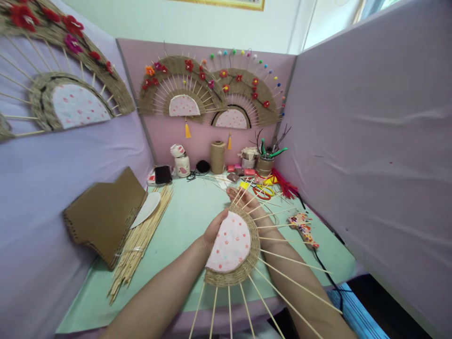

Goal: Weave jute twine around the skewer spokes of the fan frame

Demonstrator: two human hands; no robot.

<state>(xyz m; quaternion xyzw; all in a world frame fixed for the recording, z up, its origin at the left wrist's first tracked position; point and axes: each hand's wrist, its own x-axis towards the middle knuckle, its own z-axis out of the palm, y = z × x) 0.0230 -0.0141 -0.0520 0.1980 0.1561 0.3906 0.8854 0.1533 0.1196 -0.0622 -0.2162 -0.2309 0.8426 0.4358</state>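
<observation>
Slantwise, fan [231, 242] in hands [213, 230], flat edge left

The bundle of sticks [141, 240] lies at the table's [176, 226] left, beside the cardboard [106, 214], which seems to lean partly over it. Behind, the twine spool [218, 157] stands between the jar [182, 165] and the tin [264, 165]; the glue gun [303, 229] lies right.

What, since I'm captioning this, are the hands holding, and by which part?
The left hand holds the fan by its straight edge, near the top. The right hand is behind the upper sticks; its grip is unclear.
</observation>
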